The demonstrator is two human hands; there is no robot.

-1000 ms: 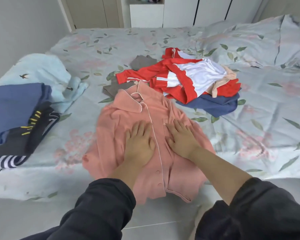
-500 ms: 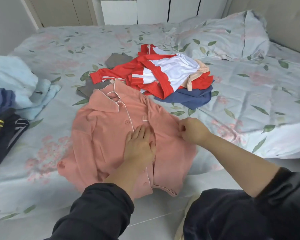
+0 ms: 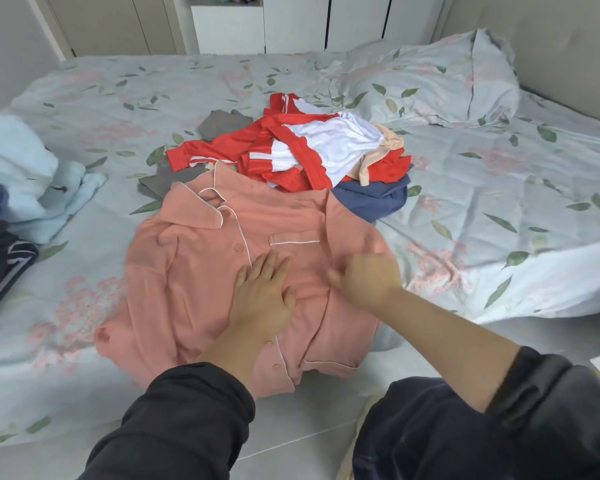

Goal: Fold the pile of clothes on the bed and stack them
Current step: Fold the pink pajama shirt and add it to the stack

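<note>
A pink button-up pyjama shirt (image 3: 194, 271) with white piping lies face up at the near edge of the bed (image 3: 499, 188). My left hand (image 3: 262, 296) rests flat on its middle, beside the button line. My right hand (image 3: 364, 278) is blurred, with curled fingers, and it holds the shirt's right side, which lies turned inward below the chest pocket. Behind the shirt sits the unfolded pile: a red and white jacket (image 3: 291, 150), a peach piece, a blue garment (image 3: 371, 199) and a grey one (image 3: 222, 121).
At the left edge lie dark folded clothes (image 3: 0, 268) and a light blue fleece garment (image 3: 18, 168). A floral pillow (image 3: 430, 77) lies at the back right. White cupboards stand beyond the bed, and tiled floor shows below its near edge.
My right hand left the shirt's front, took its right edge and has brought it inward toward the middle. My left hand stayed pressed on the shirt. The view swung right.
</note>
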